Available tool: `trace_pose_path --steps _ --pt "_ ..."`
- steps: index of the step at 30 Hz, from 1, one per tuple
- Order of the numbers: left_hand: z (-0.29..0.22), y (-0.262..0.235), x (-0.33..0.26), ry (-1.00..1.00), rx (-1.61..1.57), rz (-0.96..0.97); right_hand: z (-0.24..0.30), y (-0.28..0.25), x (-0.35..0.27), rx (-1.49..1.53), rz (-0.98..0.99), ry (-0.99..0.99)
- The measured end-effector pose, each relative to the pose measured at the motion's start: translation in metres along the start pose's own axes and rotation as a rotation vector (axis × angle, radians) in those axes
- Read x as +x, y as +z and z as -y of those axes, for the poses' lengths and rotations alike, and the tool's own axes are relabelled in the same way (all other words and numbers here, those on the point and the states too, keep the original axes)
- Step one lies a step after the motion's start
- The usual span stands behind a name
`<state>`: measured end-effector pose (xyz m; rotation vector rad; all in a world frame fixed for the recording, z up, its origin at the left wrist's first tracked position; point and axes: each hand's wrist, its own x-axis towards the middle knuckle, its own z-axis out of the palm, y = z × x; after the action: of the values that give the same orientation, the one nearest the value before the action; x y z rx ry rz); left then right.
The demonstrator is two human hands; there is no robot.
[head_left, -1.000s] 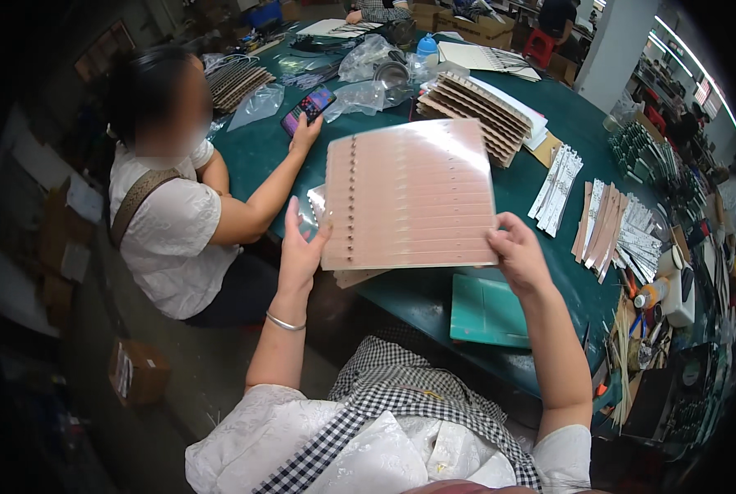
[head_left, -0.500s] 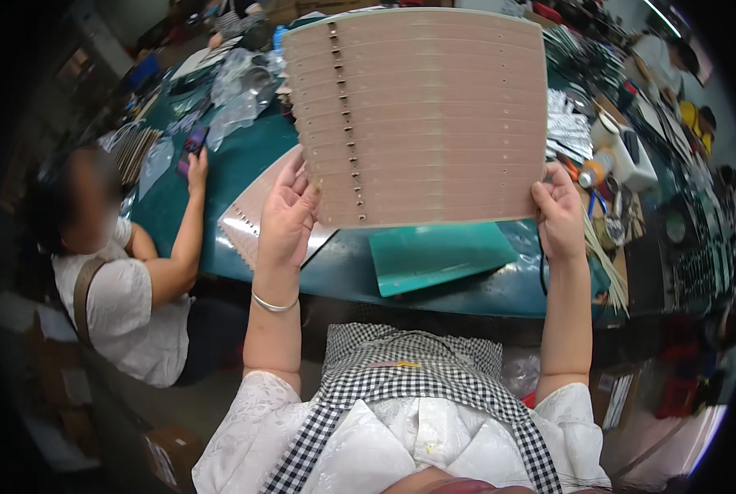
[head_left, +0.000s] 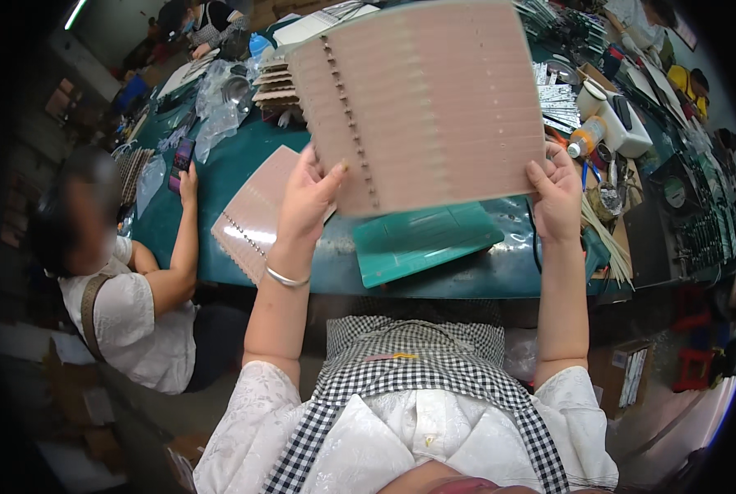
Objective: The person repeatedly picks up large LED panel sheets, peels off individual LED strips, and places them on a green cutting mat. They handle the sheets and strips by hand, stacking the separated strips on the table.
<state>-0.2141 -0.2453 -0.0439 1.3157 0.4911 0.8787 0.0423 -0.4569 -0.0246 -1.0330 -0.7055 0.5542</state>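
Both my hands hold up a large pinkish sheet made of many parallel strips, with a line of small dark metal pieces down its left part. My left hand pinches its lower left edge, thumb on the near face. Closed on the lower right corner is my right hand. Below the sheet a green plastic board lies tilted on the table. A similar pinkish sheet rests flat on the table left of my left hand, partly hidden by it.
A stack of similar sheets stands behind on the green table. At left a seated person holds a phone. To the right are an orange bottle, a white container, and pale strips. Other people work farther back.
The held sheet has tilted and shifted slightly, its left side swinging, with my left hand moving right. More of the stack behind it shows. The seated person's phone hand has shifted a little.
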Motion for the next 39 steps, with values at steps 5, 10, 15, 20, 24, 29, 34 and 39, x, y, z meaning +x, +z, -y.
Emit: trace_pose_path --steps 5,10,15,20,24,29,34,39 --pt "-0.032 0.053 -0.005 0.336 0.114 0.026 0.015 0.058 -0.019 -0.73 -0.138 -0.784" --pt "-0.049 0.081 -0.043 0.197 -0.277 0.118 0.002 0.105 -0.038 -1.009 0.108 -1.149" --pt "-0.03 0.072 -0.049 0.029 -0.309 -0.036 -0.039 0.116 -0.053 -1.147 0.232 -1.022" --pt "0.011 0.032 -0.042 0.009 -0.253 -0.21 -0.04 0.104 -0.058 -0.938 0.473 -0.691" --pt "0.004 -0.014 -0.045 -0.093 -0.251 0.049 -0.025 0.028 -0.015 -1.107 -0.106 -0.655" --pt "0.01 -0.027 -0.047 -0.164 -0.204 0.188 -0.039 -0.027 -0.022 -0.371 0.023 0.307" --pt "0.027 -0.029 -0.042 -0.295 -0.171 0.213 -0.05 -0.04 -0.028 -0.282 0.13 0.417" --pt "0.042 -0.027 -0.042 -0.288 -0.14 0.212 -0.057 -0.044 -0.016 -0.302 0.16 0.4"
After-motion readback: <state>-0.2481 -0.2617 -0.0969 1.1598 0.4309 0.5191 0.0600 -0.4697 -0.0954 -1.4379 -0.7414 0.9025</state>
